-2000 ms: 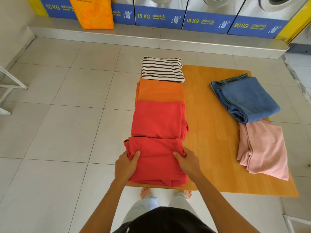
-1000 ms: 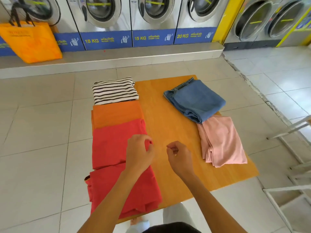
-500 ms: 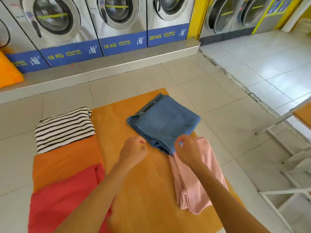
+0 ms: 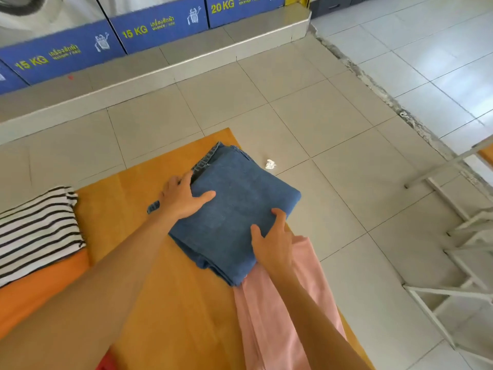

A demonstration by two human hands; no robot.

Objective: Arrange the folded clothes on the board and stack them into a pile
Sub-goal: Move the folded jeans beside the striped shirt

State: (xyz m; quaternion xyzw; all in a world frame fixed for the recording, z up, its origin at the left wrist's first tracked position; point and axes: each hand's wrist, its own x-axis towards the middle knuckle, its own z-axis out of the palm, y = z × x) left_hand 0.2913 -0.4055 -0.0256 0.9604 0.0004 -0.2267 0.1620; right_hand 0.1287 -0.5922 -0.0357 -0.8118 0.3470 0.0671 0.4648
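Folded blue jeans (image 4: pixel 234 206) lie at the far right of the wooden board (image 4: pixel 165 303), partly over a folded pink garment (image 4: pixel 269 316). My left hand (image 4: pixel 184 197) grips the jeans' left edge, fingers tucked under, thumb on top. My right hand (image 4: pixel 274 239) grips their near right edge, beside the pink garment. At the left lie a striped black-and-white top (image 4: pixel 37 231) and a folded orange garment (image 4: pixel 34 292). A sliver of red cloth (image 4: pixel 106 364) shows at the bottom edge.
The board lies on a tiled floor (image 4: pixel 333 129). Washing machines with blue panels (image 4: pixel 157 30) stand on a raised step (image 4: pixel 170 65) at the back. A white metal frame (image 4: pixel 458 231) stands at the right. A small white scrap (image 4: pixel 270 164) lies beyond the jeans.
My hands left the red garment, crossed to the right and have taken hold of the blue jeans on both sides. The view swung right with them.
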